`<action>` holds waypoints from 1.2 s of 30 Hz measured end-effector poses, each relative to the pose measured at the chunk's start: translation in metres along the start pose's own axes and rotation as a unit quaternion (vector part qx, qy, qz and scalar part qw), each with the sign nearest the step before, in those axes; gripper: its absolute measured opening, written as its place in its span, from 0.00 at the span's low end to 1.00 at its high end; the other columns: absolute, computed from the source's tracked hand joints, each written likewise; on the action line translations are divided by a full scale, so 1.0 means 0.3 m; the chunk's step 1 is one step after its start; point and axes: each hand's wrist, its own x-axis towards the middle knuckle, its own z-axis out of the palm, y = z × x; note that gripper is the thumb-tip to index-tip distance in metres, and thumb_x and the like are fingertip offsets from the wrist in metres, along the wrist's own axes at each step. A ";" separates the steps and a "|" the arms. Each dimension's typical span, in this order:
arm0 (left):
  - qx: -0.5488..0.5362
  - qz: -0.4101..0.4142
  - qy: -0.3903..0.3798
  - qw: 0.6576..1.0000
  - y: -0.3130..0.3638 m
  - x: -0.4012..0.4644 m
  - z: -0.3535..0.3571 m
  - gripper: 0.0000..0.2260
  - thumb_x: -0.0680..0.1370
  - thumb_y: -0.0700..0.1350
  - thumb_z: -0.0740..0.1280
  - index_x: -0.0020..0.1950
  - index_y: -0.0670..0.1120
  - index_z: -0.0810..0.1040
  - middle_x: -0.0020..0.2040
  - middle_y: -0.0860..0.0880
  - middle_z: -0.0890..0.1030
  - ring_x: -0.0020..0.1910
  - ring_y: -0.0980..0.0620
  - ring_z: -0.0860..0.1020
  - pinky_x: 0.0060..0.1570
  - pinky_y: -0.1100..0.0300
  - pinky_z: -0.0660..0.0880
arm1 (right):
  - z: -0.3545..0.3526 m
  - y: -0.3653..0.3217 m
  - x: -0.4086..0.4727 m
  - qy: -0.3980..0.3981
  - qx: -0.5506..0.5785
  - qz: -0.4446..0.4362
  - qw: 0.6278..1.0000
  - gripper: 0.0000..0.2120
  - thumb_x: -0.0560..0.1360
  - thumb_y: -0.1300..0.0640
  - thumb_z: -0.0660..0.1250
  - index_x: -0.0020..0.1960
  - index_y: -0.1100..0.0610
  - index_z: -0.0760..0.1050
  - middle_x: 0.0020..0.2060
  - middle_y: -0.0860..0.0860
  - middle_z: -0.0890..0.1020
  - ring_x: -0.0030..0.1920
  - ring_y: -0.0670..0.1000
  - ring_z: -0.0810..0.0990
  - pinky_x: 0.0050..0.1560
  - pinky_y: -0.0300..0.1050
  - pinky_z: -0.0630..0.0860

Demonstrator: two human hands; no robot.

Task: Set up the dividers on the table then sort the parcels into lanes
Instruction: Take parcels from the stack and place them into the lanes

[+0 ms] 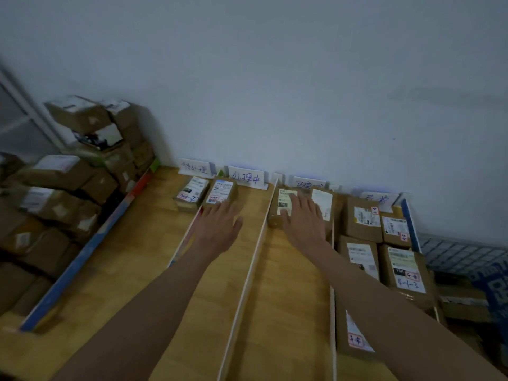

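Thin white dividers [248, 259] split the wooden table [132, 251] into lanes running to the wall. My left hand [220, 224] reaches flat into the second lane, its fingertips touching a small brown parcel [221, 191]. In the third lane, my right hand [301, 220] lies with straight fingers on top of a brown parcel [283, 200]; a second parcel [323, 202] sits just right of it. Another small parcel [191, 192] lies in the first lane. Several labelled parcels [362, 218] fill the rightmost lane.
Handwritten white sign cards [246, 177] stand against the wall at each lane's head. A big pile of brown cartons [60, 188] is stacked left of the table beyond a blue edge strip [90, 243]. A blue wire basket [464, 257] sits at the right.
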 end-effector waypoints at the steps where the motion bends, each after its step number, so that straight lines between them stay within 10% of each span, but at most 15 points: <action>1: -0.006 -0.015 0.006 1.000 -0.044 -0.029 -0.017 0.23 0.83 0.56 0.53 0.75 0.46 0.65 0.73 0.46 0.69 0.71 0.45 0.68 0.68 0.48 0.65 | -0.007 -0.057 -0.017 -0.007 -0.002 -0.008 1.000 0.27 0.83 0.45 0.51 0.78 0.57 0.57 0.77 0.56 0.59 0.78 0.58 0.56 0.77 0.56 0.53; 36: -0.003 -0.323 0.125 0.938 -1.704 -0.965 -0.340 0.25 0.83 0.58 0.48 0.76 0.46 0.63 0.76 0.45 0.66 0.75 0.45 0.63 0.75 0.46 0.58 | 0.300 -1.980 -0.251 -0.060 0.075 -0.290 0.952 0.23 0.83 0.47 0.52 0.73 0.57 0.65 0.68 0.56 0.72 0.69 0.57 0.70 0.69 0.55 0.68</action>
